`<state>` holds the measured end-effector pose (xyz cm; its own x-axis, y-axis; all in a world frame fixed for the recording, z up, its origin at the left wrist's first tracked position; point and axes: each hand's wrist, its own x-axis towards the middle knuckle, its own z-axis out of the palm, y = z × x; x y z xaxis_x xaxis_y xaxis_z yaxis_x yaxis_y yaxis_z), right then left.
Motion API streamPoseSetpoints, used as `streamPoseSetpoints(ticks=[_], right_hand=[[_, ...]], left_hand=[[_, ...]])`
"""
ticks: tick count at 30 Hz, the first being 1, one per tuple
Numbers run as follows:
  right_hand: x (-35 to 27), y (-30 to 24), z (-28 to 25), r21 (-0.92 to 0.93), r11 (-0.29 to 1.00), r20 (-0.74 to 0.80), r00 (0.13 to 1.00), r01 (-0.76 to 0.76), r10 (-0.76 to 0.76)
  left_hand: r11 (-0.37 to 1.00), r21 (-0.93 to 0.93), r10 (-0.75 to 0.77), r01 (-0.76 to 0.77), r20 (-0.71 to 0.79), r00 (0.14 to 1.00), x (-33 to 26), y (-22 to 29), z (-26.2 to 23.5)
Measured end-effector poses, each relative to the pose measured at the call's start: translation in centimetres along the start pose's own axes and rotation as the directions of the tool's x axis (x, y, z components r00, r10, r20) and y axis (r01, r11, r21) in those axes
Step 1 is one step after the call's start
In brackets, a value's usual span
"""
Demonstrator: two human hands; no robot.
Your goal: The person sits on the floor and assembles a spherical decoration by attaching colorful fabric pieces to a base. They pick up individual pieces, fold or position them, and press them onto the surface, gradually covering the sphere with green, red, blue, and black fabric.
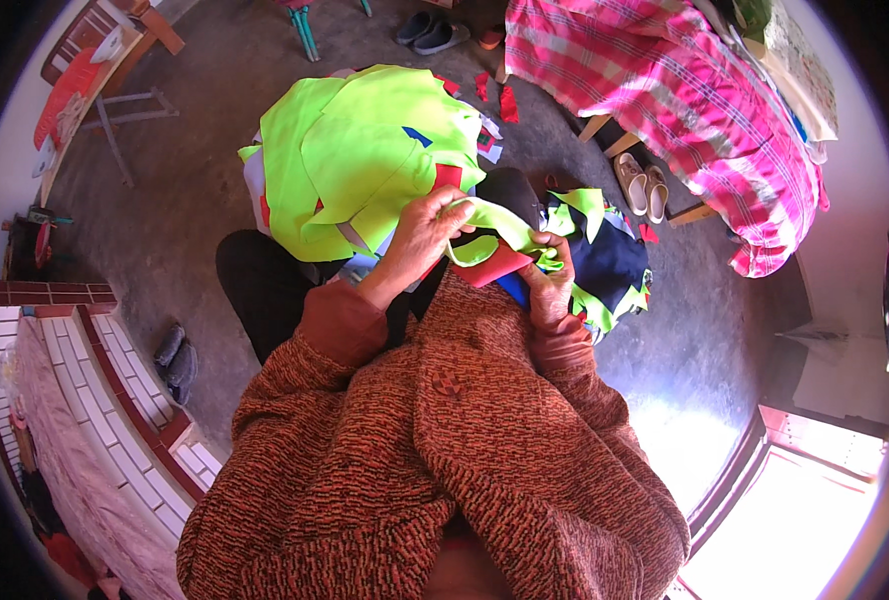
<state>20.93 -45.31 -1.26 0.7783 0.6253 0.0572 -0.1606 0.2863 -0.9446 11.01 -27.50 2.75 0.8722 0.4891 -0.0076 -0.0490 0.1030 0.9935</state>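
A strip of neon yellow-green fabric (497,219) is stretched between my two hands above my lap. My left hand (425,235) pinches its left end, thumb and fingers pressed together. At the other end, my right hand (552,275) grips the bunched cloth. A red fabric piece (493,266) hangs just under the strip, between the hands. Beyond my left hand lies a large heap of neon yellow-green fabric (365,150), with bits of red, blue and white showing. Close by my right hand is a second pile of navy and neon scraps (610,255).
A bed with a pink plaid cover (655,110) stands at the far right, with beige shoes (642,187) beside it. Dark slippers (433,33) and red scraps (508,103) lie on the concrete floor. A wooden table (100,95) is at the far left, a white-brick ledge (100,380) nearer.
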Motion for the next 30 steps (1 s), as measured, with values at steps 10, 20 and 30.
streamPoseSetpoints(ticks=[10,20,30], right_hand=[[0.5,0.7,-0.6,-0.283,0.944,0.044,0.985,0.171,-0.165],[0.5,0.6,-0.6,-0.343,0.919,-0.001,0.978,0.197,-0.210],[0.3,1.2,-0.8,-0.143,0.985,0.011,0.996,0.095,-0.094]], left_hand=[[0.895,-0.419,0.072,-0.152,-0.202,0.977,0.2,3.2,-2.7],[0.900,-0.278,0.204,-0.335,-0.411,0.888,-0.5,5.8,-6.2],[0.921,-0.194,0.250,-0.337,-0.369,0.895,-1.4,7.6,-7.2]])
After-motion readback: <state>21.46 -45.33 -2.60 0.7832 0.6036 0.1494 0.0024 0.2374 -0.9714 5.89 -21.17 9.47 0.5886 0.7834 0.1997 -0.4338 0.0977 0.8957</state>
